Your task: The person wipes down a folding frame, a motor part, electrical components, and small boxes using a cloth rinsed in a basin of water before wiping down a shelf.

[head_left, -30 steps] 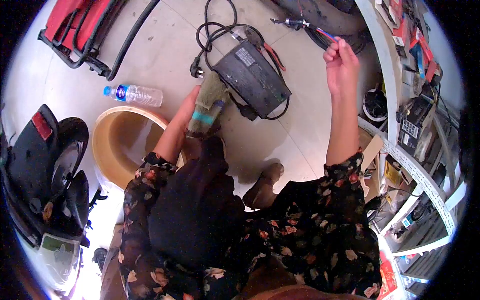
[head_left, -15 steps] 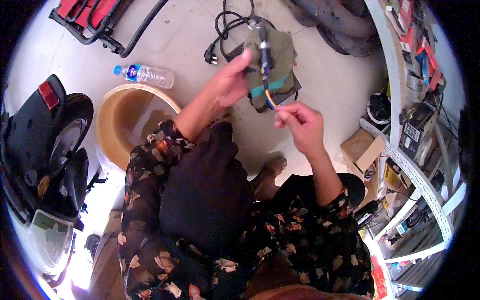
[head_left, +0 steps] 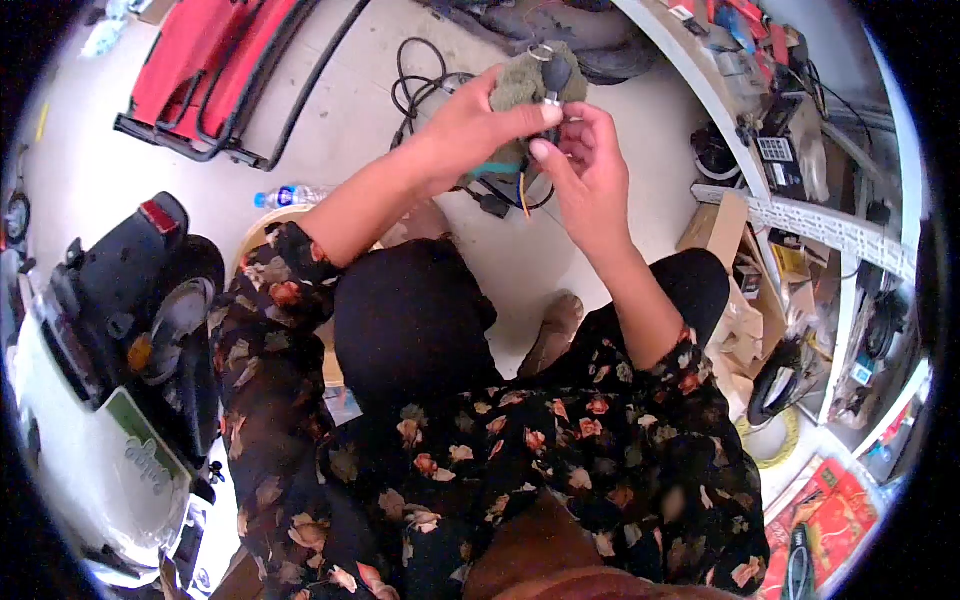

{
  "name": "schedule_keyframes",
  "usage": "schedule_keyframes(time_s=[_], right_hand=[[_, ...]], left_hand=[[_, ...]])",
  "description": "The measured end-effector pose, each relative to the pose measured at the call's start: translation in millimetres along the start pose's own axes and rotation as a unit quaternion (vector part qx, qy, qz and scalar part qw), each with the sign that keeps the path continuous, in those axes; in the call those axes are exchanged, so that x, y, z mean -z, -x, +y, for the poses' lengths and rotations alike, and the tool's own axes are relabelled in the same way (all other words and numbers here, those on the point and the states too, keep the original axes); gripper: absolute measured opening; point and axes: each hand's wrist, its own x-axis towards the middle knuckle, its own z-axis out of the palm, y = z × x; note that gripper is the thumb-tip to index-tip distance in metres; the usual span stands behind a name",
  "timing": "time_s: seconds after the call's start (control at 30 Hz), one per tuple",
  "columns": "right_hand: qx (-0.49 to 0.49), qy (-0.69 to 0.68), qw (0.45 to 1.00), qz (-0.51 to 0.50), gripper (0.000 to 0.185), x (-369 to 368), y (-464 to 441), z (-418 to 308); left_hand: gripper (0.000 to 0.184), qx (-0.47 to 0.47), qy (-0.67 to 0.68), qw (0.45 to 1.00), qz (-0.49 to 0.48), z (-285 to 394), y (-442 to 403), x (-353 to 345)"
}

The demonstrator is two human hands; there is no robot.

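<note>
My left hand [head_left: 470, 135] is wrapped round the green cloth [head_left: 525, 85], its thumb pressed on a small black and silver part [head_left: 556, 78] with a key ring at its top. Close against it on the right, my right hand [head_left: 590, 160] has its fingers curled round the lower end of that part. Coloured wires [head_left: 525, 195] hang down below the fingers. Behind the cloth, a black cable [head_left: 405, 95] lies coiled on the floor, and most of the black box there is hidden.
A bottle [head_left: 290, 196] lies by a tub [head_left: 250, 236], mostly behind my left arm. Red folded frame [head_left: 205, 75] at upper left; scooter [head_left: 110, 440] at left. Metal shelving [head_left: 830, 232] with boxes and parts stands at right, near an open carton [head_left: 728, 228].
The small part with wires, earlier held out in my right hand, came to the cloth. My left hand lifted the cloth off the floor and now grips the part too. The view has shifted.
</note>
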Motion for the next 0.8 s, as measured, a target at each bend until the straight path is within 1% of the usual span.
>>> schedule_keyframes(time_s=[0.03,0.07,0.1,0.13,0.17,0.2,0.23,0.3,0.33,0.37,0.4,0.43,0.47,0.5,0.53,0.57,0.6,0.63,0.67,0.7,0.73,0.77,0.8], right_hand=[[-0.004,-0.049,0.999,0.001,0.034,-2.7,0.1,-5.3],[-0.008,-0.1,0.995,0.0,0.032,-2.4,1.8,-10.8],[-0.004,-0.128,0.992,-0.021,0.025,0.5,3.9,-15.1],[-0.045,-0.196,0.979,-0.03,0.026,2.6,9.2,-25.7],[-0.085,-0.263,0.96,-0.041,0.028,4.9,15.3,-40.3],[-0.124,-0.328,0.935,-0.053,0.03,7.0,21.7,-50.3],[-0.111,-0.382,0.915,-0.069,0.03,24.7,24.4,-51.5],[-0.098,-0.44,0.889,-0.08,0.026,37.9,28.7,-59.3],[-0.09,-0.468,0.875,-0.085,0.024,44.1,29.6,-64.5],[-0.098,-0.444,0.888,-0.069,0.021,47.3,31.7,-73.4],[-0.105,-0.411,0.904,-0.054,0.024,48.2,35.2,-75.2],[-0.112,-0.377,0.919,-0.04,0.027,47.0,38.2,-75.1],[-0.12,-0.348,0.929,-0.028,0.03,54.7,39.3,-72.0],[-0.154,-0.308,0.939,-0.027,0.028,47.8,41.6,-70.3],[-0.138,-0.235,0.961,-0.053,0.028,38.6,46.6,-69.9],[-0.122,-0.16,0.977,-0.073,0.027,30.7,51.6,-70.8],[-0.05,-0.091,0.991,-0.081,0.024,27.7,53.9,-69.1],[0.022,-0.021,0.996,-0.078,0.022,24.8,56.1,-67.3],[0.044,-0.008,0.995,-0.085,0.021,28.1,60.1,-72.6],[0.065,0.004,0.994,-0.092,0.019,31.7,64.5,-78.5],[-0.014,-0.03,0.993,-0.113,0.02,26.8,74.0,-94.0],[0.081,0.02,0.994,-0.078,0.022,19.7,82.4,-87.2],[-0.007,-0.056,0.993,-0.104,0.026,16.3,86.6,-90.6]], left_hand=[[0.045,0.021,-0.057,0.998,0.033,9.7,4.2,0.7],[0.044,0.041,-0.035,0.998,0.013,24.6,14.9,-2.7],[0.042,0.061,-0.012,0.998,-0.007,42.9,26.6,-6.4],[0.041,0.081,0.01,0.996,-0.026,55.2,36.0,-8.9],[0.04,0.073,-0.001,0.997,-0.012,60.5,43.9,-10.8],[0.04,0.084,-0.002,0.996,-0.011,64.1,52.3,-11.0],[0.041,0.098,-0.006,0.995,-0.005,66.5,53.3,-22.8],[0.043,0.133,0.004,0.991,0.017,68.6,69.6,-17.2],[0.041,0.119,0.023,0.991,0.054,72.7,76.7,-20.7],[0.04,0.106,0.044,0.989,0.09,75.5,87.6,-26.1],[0.038,0.094,0.066,0.986,0.125,76.7,98.0,-32.7],[0.037,0.019,0.052,0.984,0.17,75.2,106.1,-42.3],[0.038,-0.076,-0.063,0.976,0.193,71.7,106.5,-62.6],[0.039,-0.17,-0.17,0.948,0.207,66.3,113.3,-70.7],[0.04,-0.261,-0.274,0.9,0.216,60.4,117.6,-75.7],[0.045,-0.321,-0.39,0.846,0.17,49.9,114.7,-75.4],[0.052,-0.412,-0.549,0.717,0.119,47.3,108.2,-76.9],[0.051,-0.422,-0.624,0.648,0.116,51.0,106.1,-81.3],[0.05,-0.429,-0.69,0.571,0.115,54.9,107.3,-84.3],[0.047,-0.433,-0.684,0.579,0.098,57.9,101.5,-91.7],[0.044,-0.44,-0.674,0.588,0.083,63.5,103.4,-84.3],[0.041,-0.447,-0.665,0.595,0.07,68.9,102.3,-82.2],[0.037,-0.432,-0.657,0.613,0.074,71.5,103.3,-84.0]])
